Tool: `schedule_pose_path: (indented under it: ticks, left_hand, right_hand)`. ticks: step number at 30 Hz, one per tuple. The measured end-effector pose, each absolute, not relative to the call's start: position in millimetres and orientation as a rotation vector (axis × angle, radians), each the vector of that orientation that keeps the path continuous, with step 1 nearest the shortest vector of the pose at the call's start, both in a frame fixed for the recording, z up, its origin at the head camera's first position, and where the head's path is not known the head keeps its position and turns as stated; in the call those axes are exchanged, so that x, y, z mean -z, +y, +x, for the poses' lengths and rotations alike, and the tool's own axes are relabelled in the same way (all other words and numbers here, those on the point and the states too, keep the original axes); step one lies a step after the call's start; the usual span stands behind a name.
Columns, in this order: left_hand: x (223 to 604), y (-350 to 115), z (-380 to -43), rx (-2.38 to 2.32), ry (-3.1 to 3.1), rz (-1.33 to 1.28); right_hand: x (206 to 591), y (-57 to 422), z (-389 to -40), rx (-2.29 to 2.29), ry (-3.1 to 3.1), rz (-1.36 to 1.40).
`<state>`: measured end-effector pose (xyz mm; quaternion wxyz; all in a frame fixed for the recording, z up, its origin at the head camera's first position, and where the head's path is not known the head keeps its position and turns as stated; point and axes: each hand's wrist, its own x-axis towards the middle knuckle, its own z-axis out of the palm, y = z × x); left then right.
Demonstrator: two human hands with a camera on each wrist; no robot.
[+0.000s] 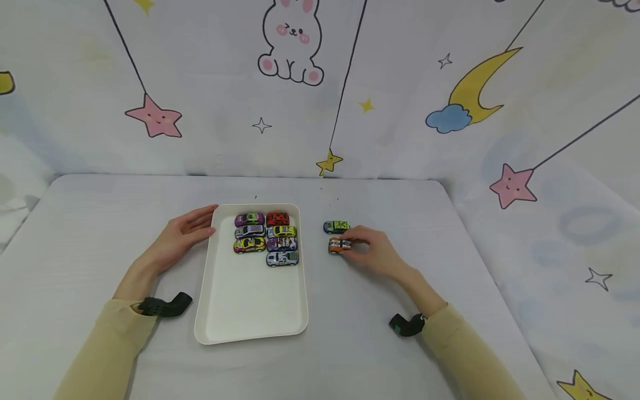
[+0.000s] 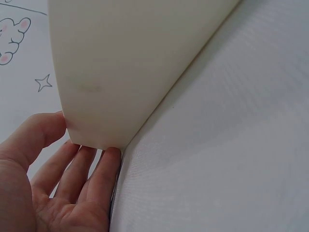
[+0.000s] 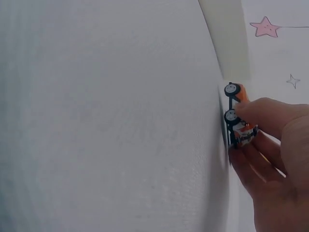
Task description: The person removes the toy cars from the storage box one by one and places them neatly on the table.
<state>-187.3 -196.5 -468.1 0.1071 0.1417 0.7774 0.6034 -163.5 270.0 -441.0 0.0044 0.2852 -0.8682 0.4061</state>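
My left hand (image 1: pixel 177 241) rests at the far left corner of a white tray (image 1: pixel 240 303), its thumb and fingertips touching the outside wall. In the left wrist view, the thumb (image 2: pixel 36 135) lies at the rim and the fingers reach the corner. With thumb and fingertips, my right hand (image 1: pixel 375 250) pinches an orange and white toy car (image 1: pixel 339 245), close over the table to the right of the tray. Its wheels show side-on in the right wrist view, where the car (image 3: pixel 236 108) sits between thumb and fingers. Just behind it is a green toy car (image 1: pixel 336 226), partly hidden by the hand.
Several toy cars stand in two columns in the tray's far half, among them a red car (image 1: pixel 278 219), a yellow car (image 1: pixel 249 245) and a silver car (image 1: pixel 282 259) nearest the front. The white table (image 1: pixel 350 344) ends at a printed cloth backdrop (image 1: pixel 215 111).
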Motion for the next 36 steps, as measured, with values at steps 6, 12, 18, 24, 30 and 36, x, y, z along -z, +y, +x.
schedule_pose_path:
  ticks: [6,12,18,24,30,36]
  left_hand:
    - [470,-196,-188,-1.766,2.3,0.403]
    - [472,-195,-188,-1.764,2.302,0.409]
    - [471,-196,-189,-1.767,2.307,0.348]
    - [469,-198,-190,-1.75,2.329,0.313]
    - [468,-199,-190,-1.744,2.333,0.316]
    - [470,-196,-190,-1.757,2.307,0.32]
  right_hand:
    - [434,270,-160,-1.312,-2.681,0.947]
    - [437,274,-158,-1.398,-2.667,0.896]
    - [445,278,-162,-1.436,-2.659,0.855]
    - [445,278,-167,-1.382,-2.583,0.936]
    - [444,281,-169,-1.273,-2.503,0.982]
    - [444,285,-164,-1.271,-2.526,0.954]
